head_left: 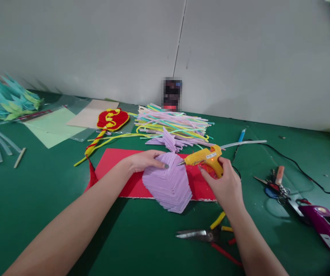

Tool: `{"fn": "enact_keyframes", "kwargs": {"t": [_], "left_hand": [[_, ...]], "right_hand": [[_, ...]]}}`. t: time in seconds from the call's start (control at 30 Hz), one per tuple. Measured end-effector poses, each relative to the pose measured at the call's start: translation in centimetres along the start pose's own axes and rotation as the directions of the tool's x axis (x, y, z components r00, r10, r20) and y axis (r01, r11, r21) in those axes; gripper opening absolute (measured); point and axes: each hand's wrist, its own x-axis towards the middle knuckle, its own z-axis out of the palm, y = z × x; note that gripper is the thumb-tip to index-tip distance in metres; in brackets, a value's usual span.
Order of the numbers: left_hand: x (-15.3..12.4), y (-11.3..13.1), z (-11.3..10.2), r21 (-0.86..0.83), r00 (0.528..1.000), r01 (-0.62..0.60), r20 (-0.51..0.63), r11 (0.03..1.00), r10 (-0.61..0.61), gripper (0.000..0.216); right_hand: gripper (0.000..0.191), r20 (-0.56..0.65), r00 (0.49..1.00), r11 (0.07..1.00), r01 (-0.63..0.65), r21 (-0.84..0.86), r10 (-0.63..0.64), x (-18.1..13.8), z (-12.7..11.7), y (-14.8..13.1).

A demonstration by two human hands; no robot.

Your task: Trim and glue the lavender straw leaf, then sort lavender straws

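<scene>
A purple panel made of pipe cleaners [169, 183] lies on a red sheet [116, 165] on the green table [38, 199]. My left hand [146, 160] is closed on the panel's upper left edge, thumb on top. My right hand [225, 184] grips a yellow hot glue gun [207, 157] by its handle. The gun's nozzle points left, close to the panel's top edge near my left thumb. A glue stick pokes out of the gun's back.
A pile of pastel pipe cleaners [172, 124] lies behind the red sheet, beside a red and yellow fan-shaped piece [111, 119]. Scissors [202, 234] lie near my right forearm. Keys [276, 186], a purple tool [320, 222] and a black cable are right; teal craft shapes [6, 97] far left.
</scene>
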Motion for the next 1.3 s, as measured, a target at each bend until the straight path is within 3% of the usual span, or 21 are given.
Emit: {"fn": "enact_keyframes", "kwargs": {"t": [0.2,0.57,0.77,0.93,1.0,1.1,1.2,1.3], "left_hand": [[0.1,-0.2,-0.1,-0.038,1.0,-0.014,-0.003,0.999,0.014,0.041],[0.0,0.0,0.0,-0.02,0.999,-0.022,0.022,1.0,0.023,0.047],[-0.3,0.5,0.5,0.021,0.997,0.016,-0.074,1.0,-0.014,0.038],[-0.2,0.4,0.6,0.054,0.996,0.012,-0.087,0.998,-0.007,0.04],[-0.1,0.4,0.5,0.076,0.996,0.013,-0.09,0.997,-0.006,0.04],[0.0,0.3,0.6,0.094,0.998,0.0,-0.064,0.996,0.006,0.041],[0.0,0.2,0.6,0.092,0.999,-0.005,-0.043,0.996,0.009,0.043],[0.1,0.1,0.6,0.1,0.999,-0.014,-0.041,0.995,0.018,0.043]], "right_hand": [[0.05,0.02,0.998,0.998,-0.057,0.02,0.056,0.2,-0.3,0.2],[0.049,0.021,1.0,1.0,-0.02,0.012,0.019,0.1,-0.2,0.0],[0.049,0.019,1.0,0.999,0.006,0.044,-0.007,-0.1,0.1,-0.1],[0.041,0.081,0.996,0.978,-0.041,0.206,0.025,-0.3,0.3,-0.5],[0.036,0.158,0.987,0.941,-0.024,0.336,-0.031,-0.5,0.0,-0.6],[0.035,0.247,0.945,0.886,0.079,0.457,-0.212,-1.0,-0.4,-1.1],[0.032,0.327,0.87,0.862,0.188,0.471,-0.369,-1.4,-0.5,-1.7],[0.032,0.388,0.805,0.859,0.27,0.434,-0.449,-1.6,0.0,-1.9]]}}
